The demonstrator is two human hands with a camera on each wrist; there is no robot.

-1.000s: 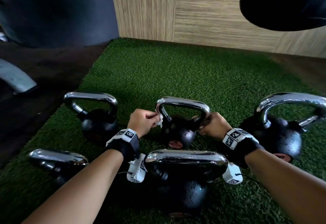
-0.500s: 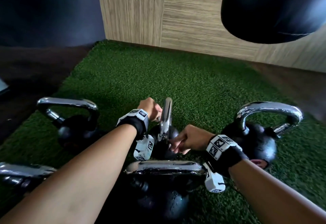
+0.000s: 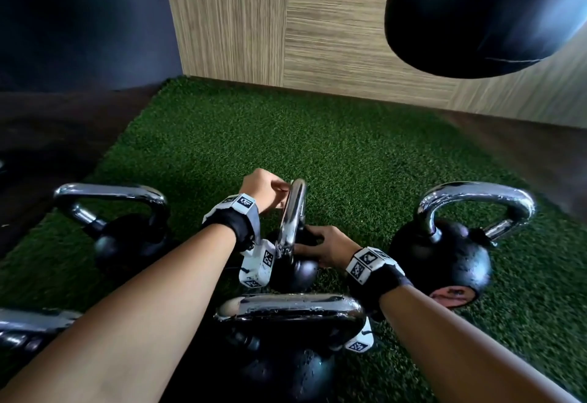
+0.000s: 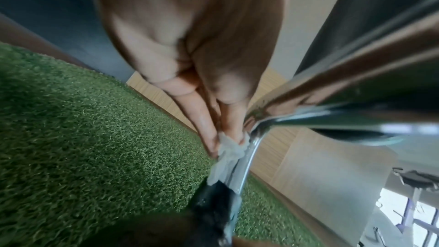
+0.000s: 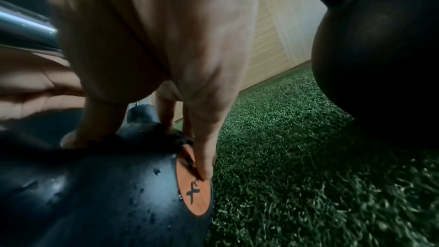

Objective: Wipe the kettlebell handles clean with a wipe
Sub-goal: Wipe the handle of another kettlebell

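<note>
The middle kettlebell (image 3: 295, 271) stands on the turf with its chrome handle (image 3: 293, 212) turned edge-on to me. My left hand (image 3: 284, 194) is at the handle's top left and pinches a crumpled white wipe (image 4: 228, 149) against the chrome bar (image 4: 247, 159). My right hand (image 3: 320, 247) holds the black ball just under the handle, thumb on one side and fingers on the other. In the right wrist view one fingertip (image 5: 204, 172) rests on the ball's orange disc (image 5: 194, 192). Water drops dot the ball (image 5: 106, 194).
More chrome-handled black kettlebells stand around: one left (image 3: 127, 231), one right (image 3: 444, 259), one close in front of me (image 3: 289, 339), and a handle at bottom left (image 3: 28, 323). Green turf (image 3: 317, 148) runs to a wood wall (image 3: 317, 37). A black bag (image 3: 476, 12) hangs top right.
The middle kettlebell has turned from handle broadside to edge-on. My right hand dropped from the handle's right leg to the ball. My left hand with the wipe moved up to the handle's top.
</note>
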